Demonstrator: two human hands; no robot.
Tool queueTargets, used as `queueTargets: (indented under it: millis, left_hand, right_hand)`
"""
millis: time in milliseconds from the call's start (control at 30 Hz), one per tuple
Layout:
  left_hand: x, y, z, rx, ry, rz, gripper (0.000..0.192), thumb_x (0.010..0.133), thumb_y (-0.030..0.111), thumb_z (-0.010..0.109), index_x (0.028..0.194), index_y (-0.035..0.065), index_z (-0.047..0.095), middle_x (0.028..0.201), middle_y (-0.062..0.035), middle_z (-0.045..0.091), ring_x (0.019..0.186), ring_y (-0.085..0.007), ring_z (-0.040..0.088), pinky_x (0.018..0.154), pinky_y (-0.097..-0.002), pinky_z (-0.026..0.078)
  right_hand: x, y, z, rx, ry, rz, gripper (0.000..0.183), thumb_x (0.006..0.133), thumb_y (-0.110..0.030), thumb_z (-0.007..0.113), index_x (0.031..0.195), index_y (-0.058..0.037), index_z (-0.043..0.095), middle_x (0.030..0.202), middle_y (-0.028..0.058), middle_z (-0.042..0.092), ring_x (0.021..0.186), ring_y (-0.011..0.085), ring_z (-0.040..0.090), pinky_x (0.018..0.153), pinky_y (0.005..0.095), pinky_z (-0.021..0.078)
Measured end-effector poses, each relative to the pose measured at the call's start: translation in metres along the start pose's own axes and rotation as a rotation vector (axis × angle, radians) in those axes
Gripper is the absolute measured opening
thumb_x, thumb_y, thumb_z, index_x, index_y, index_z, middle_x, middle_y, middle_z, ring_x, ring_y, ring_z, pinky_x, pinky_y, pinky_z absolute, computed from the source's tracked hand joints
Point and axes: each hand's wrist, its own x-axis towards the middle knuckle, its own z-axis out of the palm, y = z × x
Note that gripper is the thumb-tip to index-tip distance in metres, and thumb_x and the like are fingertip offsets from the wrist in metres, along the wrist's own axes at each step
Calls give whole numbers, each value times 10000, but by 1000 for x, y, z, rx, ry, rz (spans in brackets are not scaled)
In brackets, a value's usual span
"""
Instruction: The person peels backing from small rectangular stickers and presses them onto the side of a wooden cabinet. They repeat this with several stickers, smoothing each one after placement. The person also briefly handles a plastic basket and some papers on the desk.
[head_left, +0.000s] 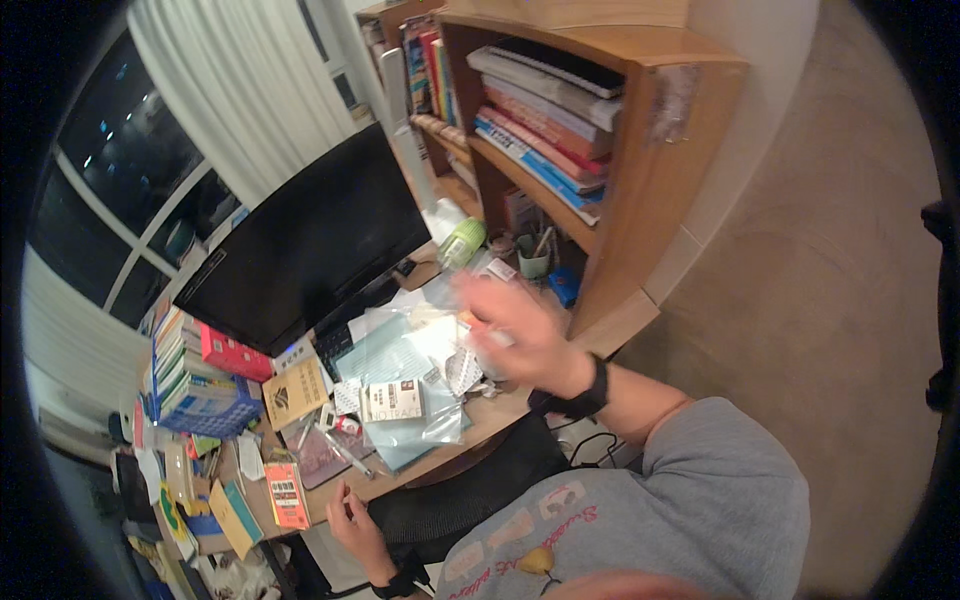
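Note:
My right hand (517, 334), blurred, is raised over the right part of the cluttered desk, its fingers curled. Something whitish shows near its fingertips, too blurred to name or to tell whether it is held. Below it lie white papers and a patterned white sheet (463, 369). My left hand (354, 521) hangs at the desk's front edge, fingers loosely bent, with nothing seen in it. Nearest to it is a small orange book (286, 495). Between the hands, a clear plastic bag (442, 424) and a small white printed packet (392, 401) lie on light-blue sheets (401, 450).
A black monitor (315, 232) stands behind a keyboard (334, 349). A wooden bookshelf (645, 187) with stacked books rises at the right. At the left stands a blue basket (214, 416) of books. A tan booklet (295, 391), a pen (349, 455) and a black chair (465, 487) are nearer.

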Motion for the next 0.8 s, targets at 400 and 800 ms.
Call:
queueTargets:
  millis: [400, 800]
  left_hand:
    - [14, 51, 30, -220, -105, 151, 259, 935, 1, 535, 1181, -42, 602, 1005, -132, 604, 841, -192, 610, 673, -288, 532]
    - [10, 49, 23, -159, -89, 130, 258, 941, 13, 544, 1189, -30, 604, 1002, -119, 609, 811, -183, 614, 671, -283, 529]
  right_hand:
    - [80, 19, -166, -596, 788, 1, 150, 822, -93, 715, 900, -1, 626, 877, 117, 614, 806, 244, 606, 725, 334, 491]
    - [104, 9, -181, -709, 700, -198, 416, 777, -163, 782, 1142, -23, 640, 1137, 117, 594, 1037, 274, 582, 901, 349, 478]
